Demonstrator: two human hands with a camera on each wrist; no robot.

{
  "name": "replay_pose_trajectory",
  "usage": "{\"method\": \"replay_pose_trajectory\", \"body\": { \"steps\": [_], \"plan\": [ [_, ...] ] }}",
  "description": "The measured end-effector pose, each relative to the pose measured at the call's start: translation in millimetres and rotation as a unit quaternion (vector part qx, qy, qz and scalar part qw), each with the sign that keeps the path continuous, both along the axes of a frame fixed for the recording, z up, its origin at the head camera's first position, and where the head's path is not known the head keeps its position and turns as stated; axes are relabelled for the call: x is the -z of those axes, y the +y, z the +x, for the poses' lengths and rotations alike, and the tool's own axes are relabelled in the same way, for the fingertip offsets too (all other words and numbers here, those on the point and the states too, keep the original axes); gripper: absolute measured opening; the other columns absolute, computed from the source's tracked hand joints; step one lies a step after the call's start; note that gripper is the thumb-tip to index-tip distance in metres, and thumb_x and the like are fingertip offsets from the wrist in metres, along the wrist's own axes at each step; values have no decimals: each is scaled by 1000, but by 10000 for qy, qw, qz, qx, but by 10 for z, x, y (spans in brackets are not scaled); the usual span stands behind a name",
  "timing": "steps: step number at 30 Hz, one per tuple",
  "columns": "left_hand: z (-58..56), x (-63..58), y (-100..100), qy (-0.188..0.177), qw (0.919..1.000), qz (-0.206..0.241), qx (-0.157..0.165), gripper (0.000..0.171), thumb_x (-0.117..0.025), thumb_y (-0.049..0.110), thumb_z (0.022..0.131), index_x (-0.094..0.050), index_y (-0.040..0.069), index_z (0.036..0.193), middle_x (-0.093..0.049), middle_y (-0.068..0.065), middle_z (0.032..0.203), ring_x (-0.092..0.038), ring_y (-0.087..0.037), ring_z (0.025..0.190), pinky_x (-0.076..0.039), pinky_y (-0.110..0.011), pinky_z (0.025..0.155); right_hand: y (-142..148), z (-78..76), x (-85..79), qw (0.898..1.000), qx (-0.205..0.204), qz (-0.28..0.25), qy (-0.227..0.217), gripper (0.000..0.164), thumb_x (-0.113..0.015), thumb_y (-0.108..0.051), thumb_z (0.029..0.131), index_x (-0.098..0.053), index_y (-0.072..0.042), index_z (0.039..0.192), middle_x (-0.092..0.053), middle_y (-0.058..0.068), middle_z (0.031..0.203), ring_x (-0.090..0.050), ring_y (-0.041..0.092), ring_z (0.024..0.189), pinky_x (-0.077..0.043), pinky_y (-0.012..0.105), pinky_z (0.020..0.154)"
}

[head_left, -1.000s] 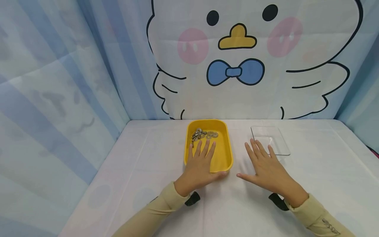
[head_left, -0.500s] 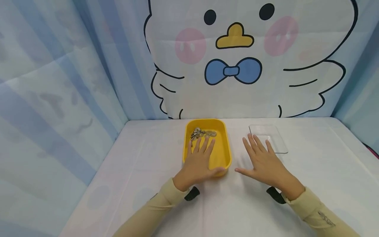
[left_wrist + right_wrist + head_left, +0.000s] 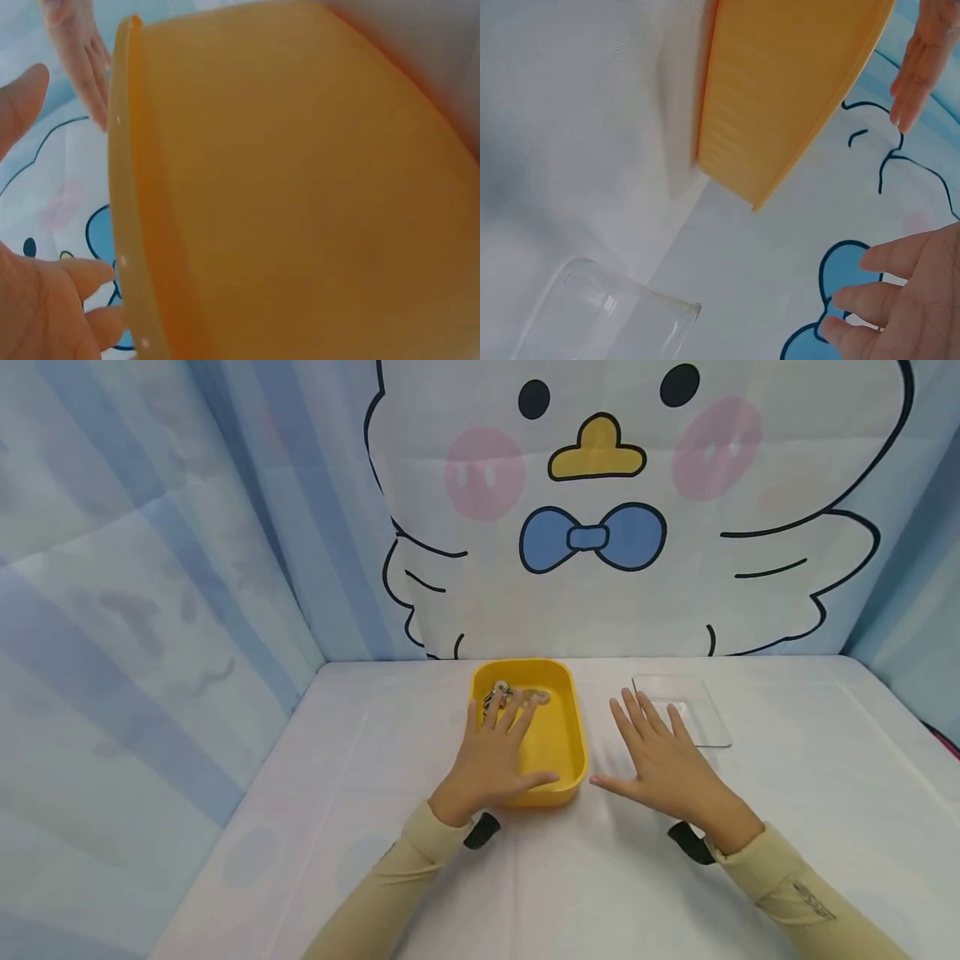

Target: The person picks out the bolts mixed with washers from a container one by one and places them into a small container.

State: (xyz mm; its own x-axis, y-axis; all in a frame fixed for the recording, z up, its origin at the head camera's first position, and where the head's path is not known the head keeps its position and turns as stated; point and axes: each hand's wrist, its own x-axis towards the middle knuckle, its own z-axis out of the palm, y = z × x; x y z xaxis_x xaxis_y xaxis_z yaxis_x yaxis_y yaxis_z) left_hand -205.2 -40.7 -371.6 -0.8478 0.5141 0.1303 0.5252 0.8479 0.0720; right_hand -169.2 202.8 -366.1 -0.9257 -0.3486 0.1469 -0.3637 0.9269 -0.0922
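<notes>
My left hand (image 3: 491,760) is held with fingers spread over the near left part of a yellow plastic tray (image 3: 566,727), holding nothing. In the tray's far left corner lie small metal pieces (image 3: 501,689), some flat and round like washers, partly hidden by the fingertips. My right hand (image 3: 667,768) hovers with fingers spread and nothing in it, to the right of the tray. Just beyond its fingertips stands a clear square plastic container (image 3: 705,718). In the right wrist view the clear container (image 3: 622,315) has tall sides and stands apart from the tray (image 3: 780,90).
A white cloth (image 3: 375,735) covers the table. Behind it hangs a curtain (image 3: 592,602) with a cartoon bird, and a blue striped curtain (image 3: 150,610) runs along the left. Dark wrist straps (image 3: 482,831) show under both sleeves.
The left hand has shifted slightly left and forward, covering more of the metal pieces. The right hand has moved a little forward and left. The tray and the clear container stay put.
</notes>
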Motion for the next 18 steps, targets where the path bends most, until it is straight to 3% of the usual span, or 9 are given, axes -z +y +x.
{"method": "replay_pose_trajectory", "body": {
  "steps": [6,12,16,18],
  "plan": [
    [-111,-14,-95,-67,9993,336,161,97,-54,66,82,-11,15,152,-9,-10,159,-5,-32,147,-1,-61,117,-3,-88,-42,9997,57,-184,-165,102,-55,-65,82,-13,-1,150,-10,23,156,-9,41,144,-8,66,113],
    [-231,-6,-215,-55,9972,741,-47,93,-55,62,84,-13,14,152,-14,-9,158,-15,-34,146,-4,-62,117,11,-182,-81,9991,85,-341,-239,99,-55,-63,84,-14,-2,150,-11,22,156,-9,40,144,-7,64,115],
    [-308,-9,-307,-79,9923,1232,-126,89,-58,56,85,-18,11,151,-20,-10,157,-19,-34,144,-8,-62,116,23,-237,-111,9983,138,-503,-275,98,-55,-62,84,-14,-2,150,-13,22,156,-10,41,144,-7,63,115],
    [-355,2,-360,-181,9861,1646,-127,86,-61,51,86,-22,10,150,-25,-10,155,-23,-33,143,-11,-62,116,25,-263,-125,9977,152,-582,-313,97,-55,-60,84,-13,-2,150,-13,22,156,-10,41,144,-6,63,116]
  ]
}}
